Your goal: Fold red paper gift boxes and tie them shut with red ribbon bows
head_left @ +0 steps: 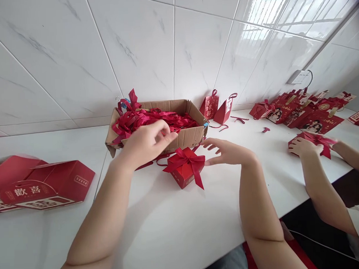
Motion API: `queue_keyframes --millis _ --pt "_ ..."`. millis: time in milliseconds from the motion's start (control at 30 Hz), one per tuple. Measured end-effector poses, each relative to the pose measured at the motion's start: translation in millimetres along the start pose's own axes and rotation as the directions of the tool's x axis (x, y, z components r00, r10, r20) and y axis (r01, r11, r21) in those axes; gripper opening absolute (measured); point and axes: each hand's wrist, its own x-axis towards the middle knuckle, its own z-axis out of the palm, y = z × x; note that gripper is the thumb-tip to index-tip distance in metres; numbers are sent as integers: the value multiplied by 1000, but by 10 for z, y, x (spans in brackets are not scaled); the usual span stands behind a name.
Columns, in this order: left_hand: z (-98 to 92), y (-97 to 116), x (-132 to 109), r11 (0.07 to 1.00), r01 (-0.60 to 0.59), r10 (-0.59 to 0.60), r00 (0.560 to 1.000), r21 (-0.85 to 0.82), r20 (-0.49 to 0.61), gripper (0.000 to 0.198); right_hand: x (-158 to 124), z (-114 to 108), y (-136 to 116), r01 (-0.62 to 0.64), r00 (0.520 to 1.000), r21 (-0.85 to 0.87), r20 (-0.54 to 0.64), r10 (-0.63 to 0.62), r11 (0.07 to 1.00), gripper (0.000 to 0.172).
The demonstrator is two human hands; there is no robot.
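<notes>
A red gift box with a ribbon bow tied on top stands upright on the white table. Just right of it is my right hand, fingers spread and holding nothing, with the fingertips close to the bow. My left hand hovers before the cardboard box, up and left of the gift box. Its fingers are loosely curled, thumb apart from them, and nothing shows in its grasp. Inside the cardboard box lies a heap of loose red ribbons.
Flattened red cartons lie at the left. Two tall red boxes stand by the wall, with ribbon scraps beside them. At the right, a co-worker's hands are on another bowed box, in front of several red gift boxes.
</notes>
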Motion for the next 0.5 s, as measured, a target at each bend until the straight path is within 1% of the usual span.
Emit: queue_keyframes --millis 33,100,133,167,233,300,400,500 --pt "-72 33 -48 999 -39 36 990 -17 -136 20 1 -1 21 62 998 3 24 -62 998 75" --pt "-192 94 -142 993 -111 93 933 -30 -348 16 45 31 49 178 978 11 110 -178 984 92" --pt "-239 120 -186 991 -131 106 898 -29 -426 14 84 62 56 228 960 24 161 -229 973 97" --pt "-278 144 -227 990 -136 108 875 -25 -471 13 132 100 56 272 939 39 209 -274 962 101" --pt "-336 182 -297 990 -137 105 846 -22 -523 12 237 184 39 312 912 57 263 -316 948 105" --pt "-373 207 -353 990 -138 105 830 -19 -547 11 324 259 -1 301 912 52 277 -304 952 105" --pt "-409 227 -418 989 -147 112 805 -12 -583 11 358 300 -76 253 934 0 262 -244 968 108" --pt "-428 240 -460 988 -155 114 793 -18 -598 10 230 206 -81 108 976 -73 198 -92 991 114"
